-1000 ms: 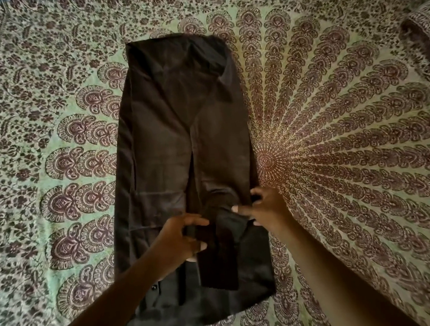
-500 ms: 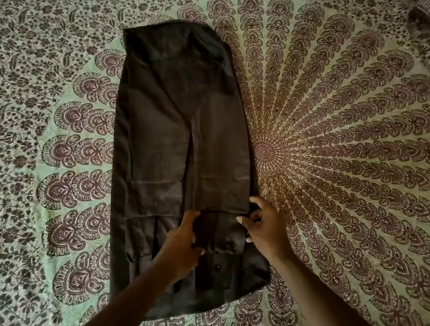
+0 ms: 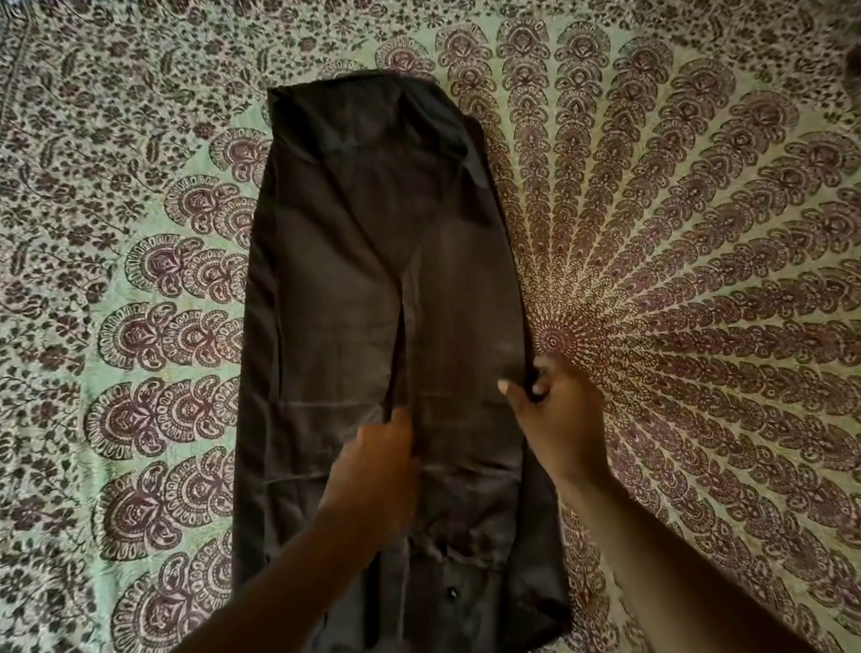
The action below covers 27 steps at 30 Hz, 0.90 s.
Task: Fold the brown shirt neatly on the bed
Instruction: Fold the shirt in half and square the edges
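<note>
1. Left hand (image 3: 377, 459): lies on the brown shirt (image 3: 385, 299) near the centre line, where the two folded-in panels meet. The fingers point up the garment and appear to press or pinch the inner edge of the right-side panel. Motion blur hides whether they are curled round the cloth, so its grip cannot be told.

2. Right hand (image 3: 558, 409): at the shirt's right edge, thumb on top and fingers tucked under, pinching the folded edge of the same panel.

3. Brown shirt: lies lengthwise on the bedspread (image 3: 721, 252), collar end away from the person, hem end nearest. Both sides are already turned inward, giving a long narrow strip. A small dark button (image 3: 450, 592) shows near the hem.

4. Bedspread: patterned cloth in green, cream and maroon, covering the bed under the shirt.

5. Step in hand (judgement): squaring the right-side panel, so its outer edge runs straight and its inner edge sits along the centre line.

6. Handling notes (judgement):
   - Draw the outer edge taut along its length, not only at the pinch.
   - Hold the centre seam flat while the outer edge is adjusted, so the panel does not creep.
   - Smooth the creases toward the hem before any crosswise fold.
   - Match the width of both sides; the hem end looks a little uneven.
</note>
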### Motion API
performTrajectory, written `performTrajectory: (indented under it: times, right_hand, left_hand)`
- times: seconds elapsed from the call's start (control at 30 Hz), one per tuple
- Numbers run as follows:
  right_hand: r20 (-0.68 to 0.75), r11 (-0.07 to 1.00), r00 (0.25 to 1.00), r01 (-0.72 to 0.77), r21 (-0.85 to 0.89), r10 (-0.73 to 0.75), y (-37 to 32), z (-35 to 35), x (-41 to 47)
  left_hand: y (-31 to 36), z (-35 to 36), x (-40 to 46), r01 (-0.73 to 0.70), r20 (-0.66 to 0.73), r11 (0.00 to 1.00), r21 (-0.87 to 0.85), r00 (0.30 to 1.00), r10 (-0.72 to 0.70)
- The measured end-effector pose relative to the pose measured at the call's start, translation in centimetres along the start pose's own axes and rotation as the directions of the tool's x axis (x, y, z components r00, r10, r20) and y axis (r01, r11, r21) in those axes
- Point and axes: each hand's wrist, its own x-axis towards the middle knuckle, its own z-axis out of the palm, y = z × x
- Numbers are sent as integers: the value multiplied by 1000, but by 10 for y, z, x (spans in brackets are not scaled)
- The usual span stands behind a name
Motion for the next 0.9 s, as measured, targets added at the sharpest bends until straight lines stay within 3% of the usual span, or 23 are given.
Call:
performTrajectory:
  times: [0.07,0.23,0.47,0.6,0.73,0.9]
  right_hand:
    - [-7,1000,1000,2,18,-2,-13,1,34]
    - [-29,998,999,36,45,-35,-48,7,106]
    - [-121,990,982,139,-36,-143,-86,32,192]
    - [-131,980,976,160,-114,-175,-117,42,243]
    - [-91,989,988,120,-90,-128,-141,49,296]
    - [-137,988,987,96,120,-79,-156,53,334]
  left_hand:
    - [6,-23,28,-61,-137,998,5,989,61]
    - [26,-66,113,-201,-251,973,-110,953,169]
    - [49,-82,215,-95,-333,948,-305,943,-13]
    - [45,-94,241,102,-173,819,-565,956,-238]
    - [33,-98,255,127,-99,841,-527,973,-209]
    - [28,-100,259,108,-46,831,-546,986,-158]
